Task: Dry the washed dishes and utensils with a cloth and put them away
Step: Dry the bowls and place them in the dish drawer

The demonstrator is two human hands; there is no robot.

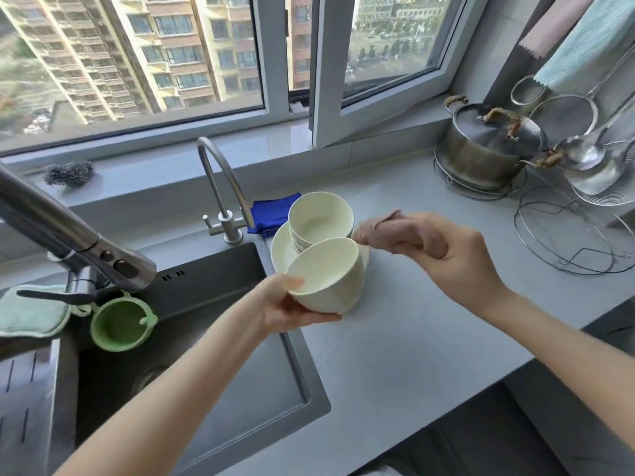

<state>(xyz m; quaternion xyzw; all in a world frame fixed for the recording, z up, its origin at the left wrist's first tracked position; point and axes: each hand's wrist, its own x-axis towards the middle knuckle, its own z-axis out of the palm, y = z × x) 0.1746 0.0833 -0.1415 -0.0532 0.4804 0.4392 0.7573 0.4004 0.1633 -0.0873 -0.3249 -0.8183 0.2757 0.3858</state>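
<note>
My left hand [292, 302] grips a cream bowl [326, 273] by its rim and underside, tilted toward me above the counter's left end. Behind it a stack of matching bowls [321, 218] stands on a cream plate [280, 250]. My right hand [453, 255] holds a bunched pink cloth [395, 226] just right of the stack, a little apart from the held bowl.
A dark sink [206, 338] with two taps [223, 187] lies to the left, a green strainer [118, 324] hanging inside. A blue cloth [275, 211] lies behind the plate. At the back right are a steel pot [488, 146], wire racks [567, 235], ladles and strainers. The grey counter [412, 338] stretches in front.
</note>
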